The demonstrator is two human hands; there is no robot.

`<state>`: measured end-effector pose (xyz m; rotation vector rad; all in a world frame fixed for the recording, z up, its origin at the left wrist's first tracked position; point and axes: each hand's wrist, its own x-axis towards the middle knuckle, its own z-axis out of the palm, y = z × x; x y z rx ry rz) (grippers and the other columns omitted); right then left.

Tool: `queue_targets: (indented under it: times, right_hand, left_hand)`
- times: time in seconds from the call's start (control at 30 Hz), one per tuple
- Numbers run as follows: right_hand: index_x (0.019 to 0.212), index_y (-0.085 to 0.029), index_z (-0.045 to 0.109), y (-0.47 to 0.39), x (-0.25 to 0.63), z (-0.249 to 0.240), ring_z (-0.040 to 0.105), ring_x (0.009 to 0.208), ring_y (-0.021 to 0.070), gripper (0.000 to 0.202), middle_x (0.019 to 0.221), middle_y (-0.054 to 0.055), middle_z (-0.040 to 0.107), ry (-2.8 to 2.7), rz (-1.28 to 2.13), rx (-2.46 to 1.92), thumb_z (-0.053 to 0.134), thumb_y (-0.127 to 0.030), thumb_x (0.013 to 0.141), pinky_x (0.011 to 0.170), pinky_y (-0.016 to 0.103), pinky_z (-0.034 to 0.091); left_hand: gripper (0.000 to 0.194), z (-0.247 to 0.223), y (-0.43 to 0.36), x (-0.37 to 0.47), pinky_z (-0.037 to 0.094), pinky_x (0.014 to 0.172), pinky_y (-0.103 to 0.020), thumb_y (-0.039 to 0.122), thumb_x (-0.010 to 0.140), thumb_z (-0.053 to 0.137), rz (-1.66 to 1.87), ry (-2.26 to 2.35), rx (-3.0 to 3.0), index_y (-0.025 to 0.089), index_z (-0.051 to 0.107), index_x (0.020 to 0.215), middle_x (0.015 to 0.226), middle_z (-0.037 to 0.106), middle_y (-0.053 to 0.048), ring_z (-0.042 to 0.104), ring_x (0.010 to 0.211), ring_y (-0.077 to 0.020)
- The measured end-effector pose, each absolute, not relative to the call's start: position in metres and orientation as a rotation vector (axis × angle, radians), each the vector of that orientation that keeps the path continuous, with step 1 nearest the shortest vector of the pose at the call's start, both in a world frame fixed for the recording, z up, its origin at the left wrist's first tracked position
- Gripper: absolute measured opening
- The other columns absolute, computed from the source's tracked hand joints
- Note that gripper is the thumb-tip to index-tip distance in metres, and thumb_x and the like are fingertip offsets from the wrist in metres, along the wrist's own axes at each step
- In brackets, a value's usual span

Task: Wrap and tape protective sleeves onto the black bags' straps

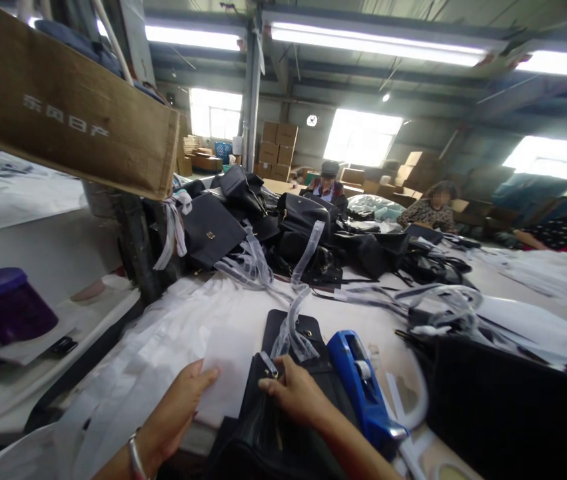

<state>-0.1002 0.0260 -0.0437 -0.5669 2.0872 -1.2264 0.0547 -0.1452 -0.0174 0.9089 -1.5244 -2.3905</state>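
A thin white sheet [230, 370] is pinched between the thumb and fingers of my left hand [183, 403], just left of a black handbag [258, 427]. My right hand [299, 390] grips the bag's upper edge near a gold-coloured zipper end, with thumb and fingers closed on it. The bag's flap [279, 327] lies spread away from me on the table, and a clear plastic-wrapped strap [296, 337] runs across it. Right beside the bag lies a blue tape dispenser [363, 380]. The bag's lower part runs out of view.
Black bags [308, 220] are heaped across the table, with plastic-wrapped straps among them. White sheets [148, 353] lie on the left. A brown bag [78, 100] hangs at upper left by a post. A large black panel [513, 407] stands at right. Several people [430, 210] sit beyond.
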Motion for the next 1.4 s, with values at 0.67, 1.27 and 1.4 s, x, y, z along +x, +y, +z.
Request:
queue_targets:
  times: [0.67,1.27,1.4]
  right_hand:
    - [0.096,-0.019,0.062,0.014,-0.113,0.028,0.056,0.071,0.0128,0.021,0.079,-0.001,0.062,1.843,-1.908,-0.764,0.067,-0.033,0.081,0.061,0.023,0.041]
    - [0.099,-0.024,0.064,0.028,-0.11,0.029,0.058,0.101,0.0199,0.016,0.102,0.002,0.064,2.301,-1.813,-1.077,0.062,-0.019,0.084,0.088,0.029,0.043]
    - [0.105,-0.021,0.061,0.032,-0.109,0.026,0.061,0.084,0.0189,0.02,0.087,0.002,0.064,2.14,-1.731,-0.85,0.058,-0.031,0.088,0.074,0.028,0.046]
  left_hand:
    - [0.04,0.015,-0.096,-0.001,0.052,0.075,-0.035,0.036,0.073,0.073,-2.63,-1.431,0.45,0.017,0.07,0.108,0.09,0.075,-0.008,0.069,0.085,-0.0276]
    - [0.044,0.025,-0.106,0.012,0.045,0.074,-0.029,0.04,0.071,0.075,-2.726,-1.73,0.366,0.015,0.071,0.107,0.087,0.073,-0.007,0.064,0.086,-0.0267]
    - [0.052,0.018,-0.105,0.012,0.046,0.074,-0.03,0.045,0.069,0.076,-2.755,-1.704,0.345,0.015,0.07,0.111,0.083,0.072,-0.007,0.063,0.081,-0.0266]
